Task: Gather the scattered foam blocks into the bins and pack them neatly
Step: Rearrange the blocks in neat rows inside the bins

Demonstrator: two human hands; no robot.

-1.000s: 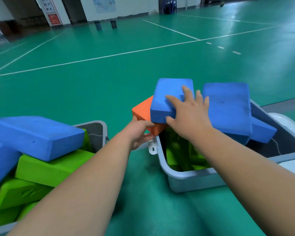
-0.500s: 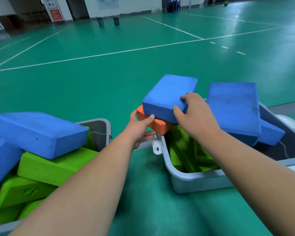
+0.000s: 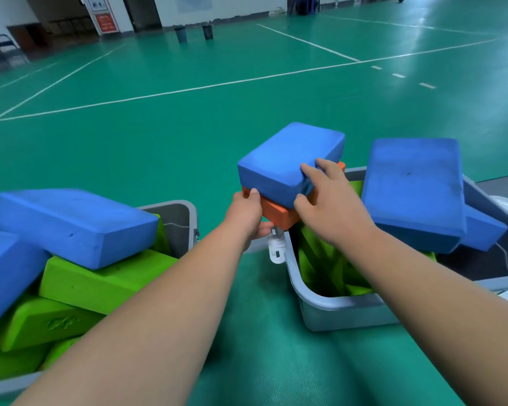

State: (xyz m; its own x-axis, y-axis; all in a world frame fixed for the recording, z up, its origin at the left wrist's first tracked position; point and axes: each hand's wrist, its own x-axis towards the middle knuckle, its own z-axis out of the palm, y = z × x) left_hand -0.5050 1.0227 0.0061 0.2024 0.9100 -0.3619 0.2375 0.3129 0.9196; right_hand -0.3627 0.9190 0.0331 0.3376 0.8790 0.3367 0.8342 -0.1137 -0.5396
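Two hands meet at the centre of the frame, above the near left corner of the right bin (image 3: 335, 309). The left hand (image 3: 245, 213) grips the orange block (image 3: 279, 213), thumb on its upper edge and fingers curled beneath. The right hand (image 3: 332, 209) grasps the near corner of the blue block (image 3: 285, 159), which lies tilted on the orange one, with the fingers bent over its top. Green blocks (image 3: 326, 268) stand inside this bin, just below.
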